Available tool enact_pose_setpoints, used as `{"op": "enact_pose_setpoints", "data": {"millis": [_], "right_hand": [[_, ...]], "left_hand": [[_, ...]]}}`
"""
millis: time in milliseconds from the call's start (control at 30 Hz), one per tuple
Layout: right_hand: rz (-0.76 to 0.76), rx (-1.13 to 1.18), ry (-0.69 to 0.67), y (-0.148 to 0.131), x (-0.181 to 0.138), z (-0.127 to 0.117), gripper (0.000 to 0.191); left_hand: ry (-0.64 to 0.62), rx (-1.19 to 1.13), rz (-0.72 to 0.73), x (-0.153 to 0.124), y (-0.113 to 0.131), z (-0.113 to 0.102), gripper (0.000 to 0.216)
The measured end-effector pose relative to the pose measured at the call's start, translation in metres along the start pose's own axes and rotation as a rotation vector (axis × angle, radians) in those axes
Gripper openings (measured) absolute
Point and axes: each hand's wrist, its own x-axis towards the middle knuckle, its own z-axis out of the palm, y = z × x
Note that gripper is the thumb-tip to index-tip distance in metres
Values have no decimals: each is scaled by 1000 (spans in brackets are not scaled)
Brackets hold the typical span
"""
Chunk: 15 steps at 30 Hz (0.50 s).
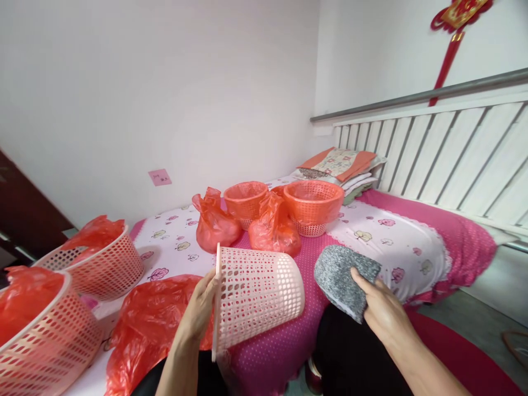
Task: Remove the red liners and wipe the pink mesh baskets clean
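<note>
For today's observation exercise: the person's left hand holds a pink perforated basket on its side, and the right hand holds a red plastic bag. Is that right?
Not quite. The head view shows the right hand holding a grey cloth, not a red bag. The left hand does hold the pink perforated basket on its side.

Head camera looks forward and down, close over the bed (371, 236).

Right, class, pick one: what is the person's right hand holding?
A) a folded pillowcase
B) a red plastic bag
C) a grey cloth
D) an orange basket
C: the right hand has its grip on a speckled grey cloth over the bed edge, while the left hand holds the pink basket on its side.
</note>
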Motion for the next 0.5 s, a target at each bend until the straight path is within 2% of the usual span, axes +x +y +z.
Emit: {"op": "enact_pose_setpoints", "data": {"millis": [133, 267, 333, 433, 500], "right_hand": [[-67, -91, -58, 6, -3, 1, 51], [-204, -322, -91, 5, -16, 7, 51], [-375, -458, -191, 9, -26, 16, 50], [-723, -575, -429, 28, -41, 33, 45], [-958, -677, -575, 47, -49, 43, 54]], "left_hand": [[16, -97, -87, 2, -5, -6, 56], [-22, -125, -93, -3, -2, 5, 50], [-65, -157, -123, -5, 0, 13, 50], [-88, -169, -165, -5, 0, 22, 54], [-74, -135, -167, -4, -3, 24, 58]]}}
